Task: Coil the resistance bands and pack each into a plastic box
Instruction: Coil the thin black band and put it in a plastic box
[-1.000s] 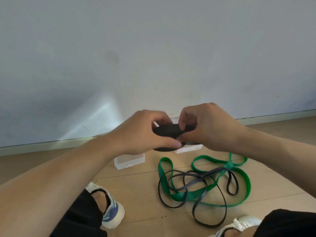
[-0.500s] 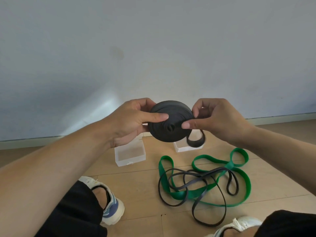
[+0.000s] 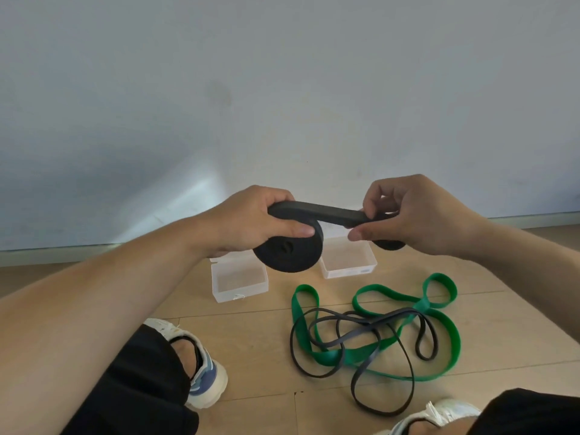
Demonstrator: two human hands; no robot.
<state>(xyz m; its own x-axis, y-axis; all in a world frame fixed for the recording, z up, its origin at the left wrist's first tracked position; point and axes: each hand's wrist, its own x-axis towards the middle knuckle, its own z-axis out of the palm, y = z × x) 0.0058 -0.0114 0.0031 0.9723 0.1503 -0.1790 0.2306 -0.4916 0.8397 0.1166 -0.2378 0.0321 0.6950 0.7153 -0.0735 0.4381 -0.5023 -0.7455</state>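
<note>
A pale grey wall (image 3: 282, 89) fills the upper view above a light wooden floor (image 3: 257, 340). On the floor lie a loose green band (image 3: 452, 337) and a thin black band (image 3: 361, 334) tangled over it, between two white shoes. Two clear plastic boxes (image 3: 240, 282) (image 3: 348, 260) stand open behind them. Above the boxes, the left hand (image 3: 251, 221) grips a coiled black band (image 3: 288, 252), while the right hand (image 3: 411, 215) pinches its loose tail stretched between the hands.
</note>
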